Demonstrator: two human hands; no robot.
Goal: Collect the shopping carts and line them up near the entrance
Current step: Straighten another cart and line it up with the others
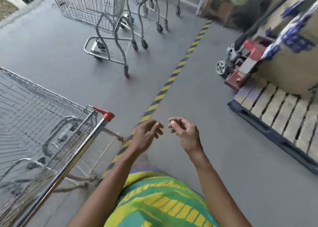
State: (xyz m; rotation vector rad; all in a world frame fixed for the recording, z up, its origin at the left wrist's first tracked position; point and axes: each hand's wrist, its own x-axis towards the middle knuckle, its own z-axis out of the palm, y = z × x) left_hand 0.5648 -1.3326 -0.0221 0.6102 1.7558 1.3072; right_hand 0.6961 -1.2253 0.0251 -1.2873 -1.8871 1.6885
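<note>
Hovering empty: your left hand (146,137) and right hand (185,134), fingers loosely curled, grip nothing. Unheld cart (43,123) stands just left of you; more carts (103,20) ahead. Risk: it rolls off, or you trip on pallet (275,109) at right.

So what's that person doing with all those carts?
A person is collecting shopping carts. Right now the left hand and the right hand hold nothing, fingers loosely curled. The near cart stands close on the left, untouched. The far carts stand ahead, left of the yellow-and-black floor stripe.
</note>
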